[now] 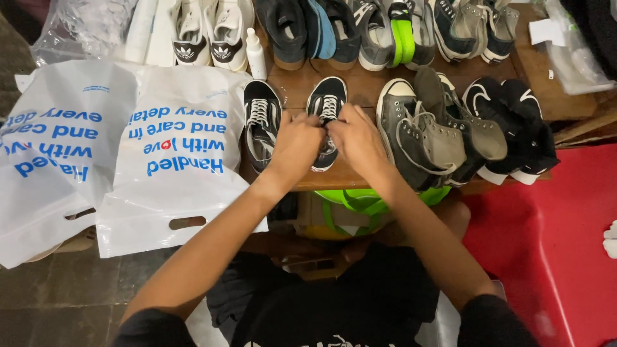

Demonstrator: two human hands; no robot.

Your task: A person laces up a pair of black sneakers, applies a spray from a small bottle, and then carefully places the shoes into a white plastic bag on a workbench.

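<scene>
A black low sneaker with white laces [326,103] lies on a low wooden table [366,90], toe pointing away from me. My left hand [294,146] and my right hand [357,138] meet over its near half, fingers pinched on the white laces. Its matching black sneaker [261,122] rests just to the left, untouched.
Two white plastic carrier bags with blue print [177,148] lie at the left. Grey high-top sneakers [427,132] and black sneakers [514,125] sit at the right. A row of several shoes and a small white bottle [256,54] line the far side. A red surface [559,238] is at lower right.
</scene>
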